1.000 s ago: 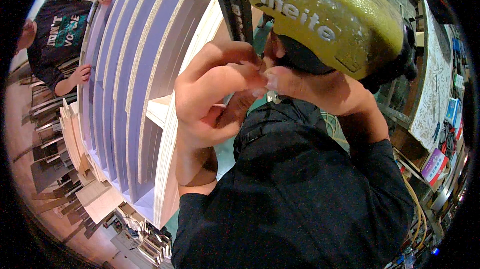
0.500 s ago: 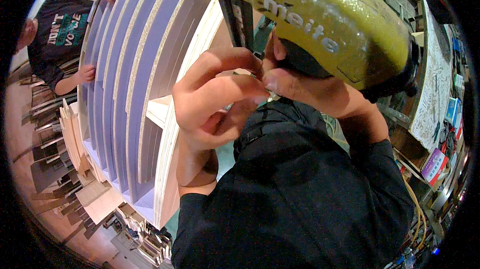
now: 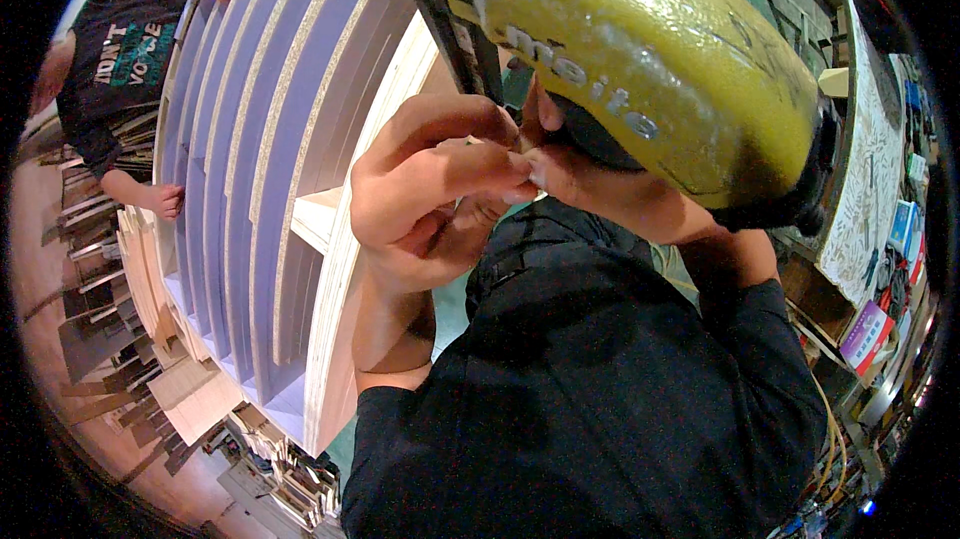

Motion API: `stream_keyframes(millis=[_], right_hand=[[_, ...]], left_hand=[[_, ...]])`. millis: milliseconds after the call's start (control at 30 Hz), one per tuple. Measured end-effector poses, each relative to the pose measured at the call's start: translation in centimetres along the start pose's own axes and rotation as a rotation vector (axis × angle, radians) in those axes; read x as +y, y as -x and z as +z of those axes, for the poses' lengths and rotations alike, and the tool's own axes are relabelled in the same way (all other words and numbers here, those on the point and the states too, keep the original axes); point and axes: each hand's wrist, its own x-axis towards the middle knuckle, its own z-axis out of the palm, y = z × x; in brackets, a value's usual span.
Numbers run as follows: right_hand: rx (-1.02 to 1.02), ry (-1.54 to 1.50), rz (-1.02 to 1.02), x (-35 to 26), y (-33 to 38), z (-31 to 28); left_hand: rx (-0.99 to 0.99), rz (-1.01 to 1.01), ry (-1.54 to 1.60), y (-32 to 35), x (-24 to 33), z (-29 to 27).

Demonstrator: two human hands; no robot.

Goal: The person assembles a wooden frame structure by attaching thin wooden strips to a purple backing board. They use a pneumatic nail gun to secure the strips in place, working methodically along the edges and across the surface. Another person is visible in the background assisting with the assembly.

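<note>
My left hand [image 3: 430, 194] is closed, its thumb and fingertips pinched together in front of my waist. A small pale thing shows at the fingertips, too little of it to name. Against those fingertips rests the thumb of my right hand [image 3: 575, 179]. The right hand is curled beneath a large nail gun [image 3: 660, 59] with a scuffed yellow body, black end cap and black metal frame. That tool covers part of the right hand and hides how its fingers sit on the grip. Left of my hands stands a curved wooden frame [image 3: 345, 279] with lilac-faced slats [image 3: 245, 169].
Across the frame a co-worker in a dark shirt [image 3: 125, 59] has both hands at the slats. Stacked boards [image 3: 190, 399] lie at lower left. On the right are a workbench with a patterned top [image 3: 860, 169], a purple-and-red box [image 3: 866, 337] and a yellow hose [image 3: 838, 429].
The nail gun has shifted slightly left and tilted a little. My hands stay pressed together at nearly the same place. The co-worker's nearer hand has moved down along the slats.
</note>
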Motion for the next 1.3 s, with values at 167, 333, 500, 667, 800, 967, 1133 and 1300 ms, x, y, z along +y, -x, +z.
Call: stream_keyframes(millis=[167,333,500,667,800,967,1133,1300], right_hand=[[-0.099,0.074,0.036,-0.5,0.2,-1.2],[-0.119,-0.055,0.110,0.0,0.5,-1.3],[-0.091,0.129,0.025,0.1,0.4,-1.1],[-0.134,0.206,0.123,0.3,1.6,-2.2],[-0.121,0.128,0.257,0.0,2.8,-2.9],[0.060,0.192,0.176,-1.8,3.9,-3.4],[0.259,0.267,0.170,-3.3,6.1,-4.1],[0.475,0.340,0.174,-4.2,8.6,-4.3]], left_hand=[[-0.011,0.011,-0.006,0.3,-0.5,-0.1],[-0.021,0.028,0.034,0.1,-0.8,-0.1],[-0.044,0.025,0.027,-0.2,-1.3,-0.1],[-0.045,-0.020,0.094,0.1,-1.6,0.1],[-0.100,0.069,0.090,-0.9,-2.6,0.6],[-0.114,0.032,0.249,-1.3,-4.0,3.1],[-0.234,0.063,0.474,-2.7,-5.0,6.7],[-0.373,0.156,0.589,-4.1,-5.1,10.2]])
